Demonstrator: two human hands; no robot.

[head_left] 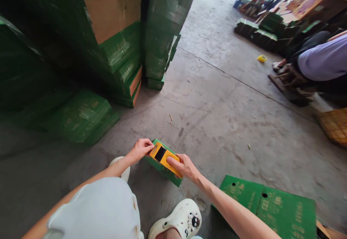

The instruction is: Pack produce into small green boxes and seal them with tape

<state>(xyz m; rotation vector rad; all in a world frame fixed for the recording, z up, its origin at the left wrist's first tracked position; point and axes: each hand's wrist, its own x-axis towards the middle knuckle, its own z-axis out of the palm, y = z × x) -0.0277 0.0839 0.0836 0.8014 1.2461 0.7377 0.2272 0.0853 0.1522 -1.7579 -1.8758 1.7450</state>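
Right hand (183, 166) is gripping the yellow device (164, 160), thumb lying on its top face. Device is extending out of that grip toward the left hand (141, 148), whose fingers are bunching narrowly at its other end (can't tell if they're holding anything). Green box (164, 170) is sitting below the device, contact unclear.

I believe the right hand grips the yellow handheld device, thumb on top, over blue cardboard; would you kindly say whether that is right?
Not quite: the cardboard under the yellow handheld device is green, not blue, as the head view shows; the right hand does grip it, thumb on top.
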